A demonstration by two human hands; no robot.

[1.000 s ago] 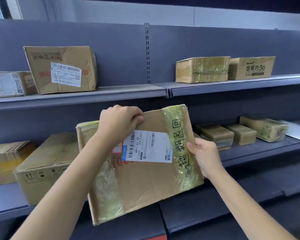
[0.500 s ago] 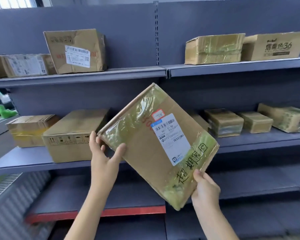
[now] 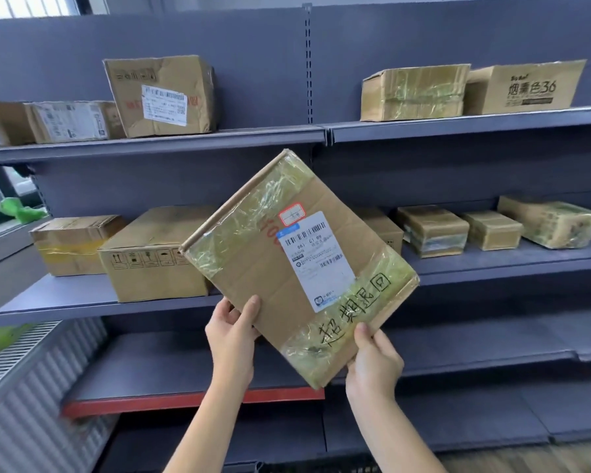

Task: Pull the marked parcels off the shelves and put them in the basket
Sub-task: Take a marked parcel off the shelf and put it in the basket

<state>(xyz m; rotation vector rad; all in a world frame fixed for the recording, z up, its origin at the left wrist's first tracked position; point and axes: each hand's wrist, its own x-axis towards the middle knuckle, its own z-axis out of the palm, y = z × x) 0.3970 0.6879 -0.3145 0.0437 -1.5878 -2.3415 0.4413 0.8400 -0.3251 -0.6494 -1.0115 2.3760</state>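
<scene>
A flat cardboard parcel (image 3: 270,264) with a white shipping label and black handwritten characters on yellowed tape is held tilted in front of the shelves. My left hand (image 3: 231,331) grips its lower left edge, thumb on the front face. My right hand (image 3: 372,361) pinches its bottom corner by the handwriting. No basket is in view.
Grey shelving fills the view. The top shelf (image 3: 151,146) carries a labelled box (image 3: 161,95) and other cartons. The middle shelf (image 3: 492,264) holds a large box (image 3: 151,254) and several small taped parcels. A white radiator (image 3: 24,387) stands at lower left.
The parcel was pulled off the middle shelf and turned diagonally. My left hand shifted from its top edge to its lower left edge. The view drew back from the shelves.
</scene>
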